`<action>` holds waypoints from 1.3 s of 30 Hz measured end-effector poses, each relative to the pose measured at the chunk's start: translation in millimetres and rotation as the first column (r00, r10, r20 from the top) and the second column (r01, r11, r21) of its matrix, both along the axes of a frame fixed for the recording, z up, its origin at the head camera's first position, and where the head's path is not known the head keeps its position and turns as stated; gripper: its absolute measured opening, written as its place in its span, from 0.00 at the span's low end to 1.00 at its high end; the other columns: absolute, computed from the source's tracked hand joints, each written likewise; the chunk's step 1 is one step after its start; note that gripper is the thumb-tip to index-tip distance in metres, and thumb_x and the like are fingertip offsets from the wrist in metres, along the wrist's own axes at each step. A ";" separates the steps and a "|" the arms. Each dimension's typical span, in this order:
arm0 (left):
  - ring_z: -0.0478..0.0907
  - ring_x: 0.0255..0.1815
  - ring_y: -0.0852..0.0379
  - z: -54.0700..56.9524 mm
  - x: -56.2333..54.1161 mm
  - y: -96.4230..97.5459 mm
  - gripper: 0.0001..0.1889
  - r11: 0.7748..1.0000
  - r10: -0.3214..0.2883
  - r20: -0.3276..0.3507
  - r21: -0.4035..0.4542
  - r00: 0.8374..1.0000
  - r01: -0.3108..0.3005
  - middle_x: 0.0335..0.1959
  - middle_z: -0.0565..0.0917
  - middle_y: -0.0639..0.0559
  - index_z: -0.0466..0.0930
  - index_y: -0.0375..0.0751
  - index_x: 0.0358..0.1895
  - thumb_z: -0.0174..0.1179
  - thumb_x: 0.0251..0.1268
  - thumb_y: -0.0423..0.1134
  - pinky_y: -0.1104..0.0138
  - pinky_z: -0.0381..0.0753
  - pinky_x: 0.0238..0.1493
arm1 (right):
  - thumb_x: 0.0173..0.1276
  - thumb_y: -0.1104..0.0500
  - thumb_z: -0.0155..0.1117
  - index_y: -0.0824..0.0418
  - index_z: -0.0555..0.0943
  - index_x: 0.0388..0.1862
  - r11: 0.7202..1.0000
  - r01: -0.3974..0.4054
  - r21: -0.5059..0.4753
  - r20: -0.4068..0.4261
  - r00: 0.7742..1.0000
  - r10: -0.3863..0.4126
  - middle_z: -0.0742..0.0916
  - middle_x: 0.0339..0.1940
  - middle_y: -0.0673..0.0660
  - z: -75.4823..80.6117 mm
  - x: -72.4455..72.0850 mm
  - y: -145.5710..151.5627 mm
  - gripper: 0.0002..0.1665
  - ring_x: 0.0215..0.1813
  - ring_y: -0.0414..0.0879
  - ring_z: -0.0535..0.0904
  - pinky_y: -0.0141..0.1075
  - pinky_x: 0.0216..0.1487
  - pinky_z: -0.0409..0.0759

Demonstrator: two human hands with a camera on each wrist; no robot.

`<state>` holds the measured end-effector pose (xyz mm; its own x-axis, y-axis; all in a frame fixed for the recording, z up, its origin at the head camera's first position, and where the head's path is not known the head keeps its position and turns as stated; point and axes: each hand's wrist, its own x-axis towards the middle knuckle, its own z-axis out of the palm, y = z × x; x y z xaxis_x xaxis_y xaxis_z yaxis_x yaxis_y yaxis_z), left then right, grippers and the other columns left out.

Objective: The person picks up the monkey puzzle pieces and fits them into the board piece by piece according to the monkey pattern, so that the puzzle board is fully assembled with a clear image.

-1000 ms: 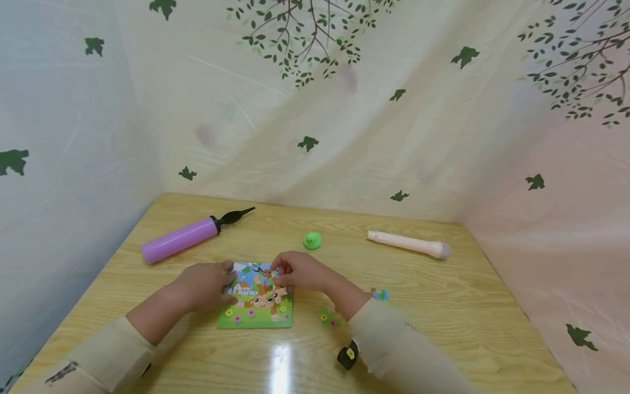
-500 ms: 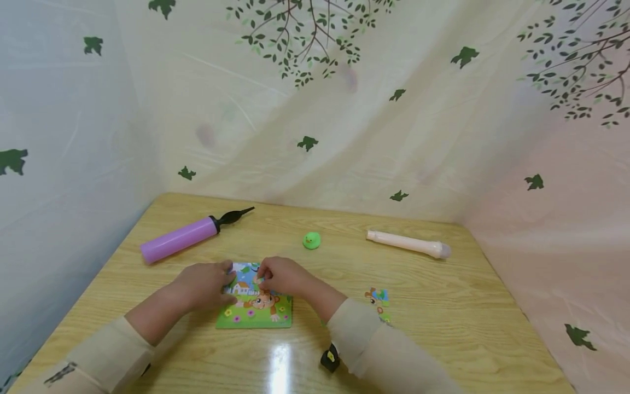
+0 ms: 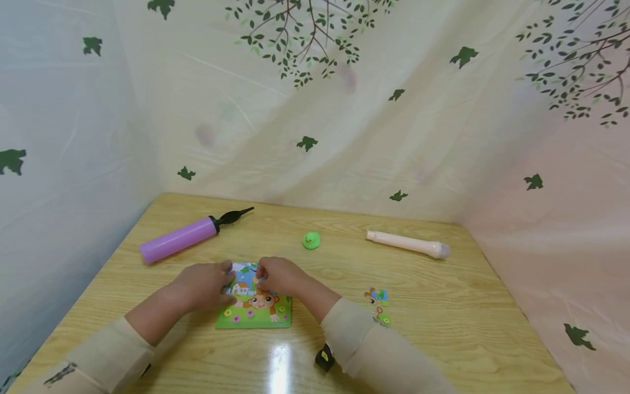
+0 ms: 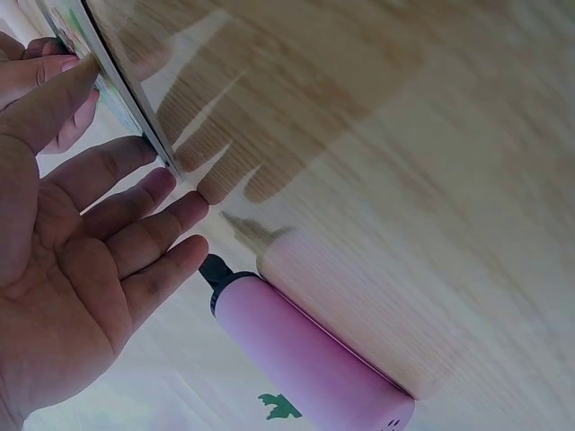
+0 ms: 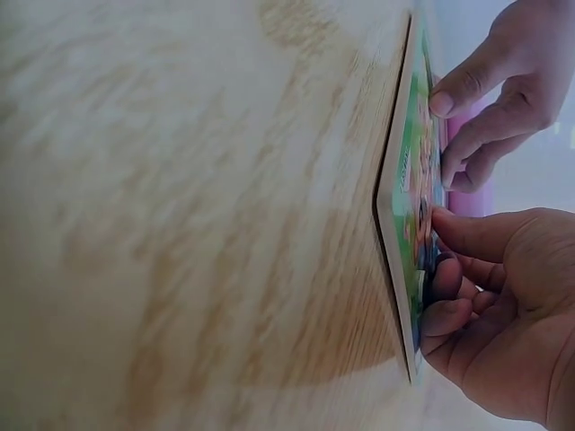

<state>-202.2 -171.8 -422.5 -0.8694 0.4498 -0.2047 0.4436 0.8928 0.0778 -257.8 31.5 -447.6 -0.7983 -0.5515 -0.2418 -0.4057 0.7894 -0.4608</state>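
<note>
A colourful picture puzzle board (image 3: 253, 321) with a cartoon monkey, house and flowers lies on the table. My left hand (image 3: 203, 285) rests on its left edge, thumb on the face and other fingers fairly straight along the side. With thumb and fingertips, my right hand (image 3: 283, 275) pinches a small puzzle piece (image 3: 257, 279) against the upper middle of the picture. Most of that piece is hidden by the fingers. Seen from the right wrist, the right thumb and curled fingers (image 5: 446, 316) are down on the board (image 5: 402, 193).
Several loose puzzle pieces (image 3: 378, 298) lie right of my right forearm. Behind are a purple hand pump (image 3: 179, 239) with a black nozzle, a green toy duck (image 3: 311, 240) and a pale pink stick-shaped object (image 3: 406, 243). A patterned curtain (image 3: 275, 120) surrounds the table.
My right hand has moved left over the board from its upper right with the piece, then barely shifted. Loose pieces came into view beside the sleeve; others became hidden. My left hand stayed put.
</note>
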 end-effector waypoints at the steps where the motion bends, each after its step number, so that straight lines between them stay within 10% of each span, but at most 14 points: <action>1: 0.75 0.62 0.34 -0.2 0.0 0.0 0.36 1.000 0.000 0.000 -0.001 1.000 0.000 0.69 0.71 0.36 0.75 0.37 0.65 0.64 0.61 0.58 0.44 0.77 0.59 | 0.69 0.52 0.66 0.50 0.77 0.41 1.000 0.002 0.005 -0.003 1.000 -0.002 0.81 0.33 0.43 0.0 -0.1 -0.5 0.08 0.32 0.38 0.74 0.29 0.33 0.74; 11: 0.75 0.61 0.34 -2.7 -0.2 -0.6 0.36 1.000 -0.014 -0.011 -0.009 1.000 0.014 0.69 0.71 0.36 0.75 0.36 0.65 0.64 0.61 0.59 0.44 0.78 0.58 | 0.70 0.53 0.64 0.53 0.77 0.40 1.000 -0.020 0.007 -0.029 0.999 0.020 0.81 0.32 0.45 2.6 2.7 -0.7 0.07 0.31 0.38 0.74 0.28 0.32 0.73; 21: 0.75 0.62 0.33 -1.0 1.1 -0.4 0.36 1.000 -0.025 -0.017 -0.001 1.000 0.025 0.69 0.70 0.35 0.75 0.36 0.65 0.63 0.62 0.59 0.44 0.78 0.59 | 0.74 0.48 0.58 0.50 0.77 0.40 0.975 -0.029 -0.218 0.013 0.999 0.033 0.81 0.31 0.45 4.3 -1.0 31.7 0.08 0.30 0.37 0.74 0.30 0.30 0.75; 39: 0.76 0.60 0.33 0.1 2.8 0.6 0.36 0.999 -0.043 -0.023 -0.014 0.999 0.042 0.69 0.71 0.35 0.75 0.35 0.64 0.62 0.62 0.59 0.44 0.78 0.58 | 0.74 0.50 0.59 0.54 0.79 0.48 0.979 0.158 -0.128 -0.070 0.983 -0.168 0.83 0.39 0.48 38.9 -5.3 166.2 0.11 0.36 0.42 0.78 0.37 0.36 0.79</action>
<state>-199.3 -171.2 -422.4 -0.8542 0.4836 -0.1907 0.4827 0.8741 0.0544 -263.1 197.8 -408.7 -0.8938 -0.4339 -0.1130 -0.3157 0.7880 -0.5286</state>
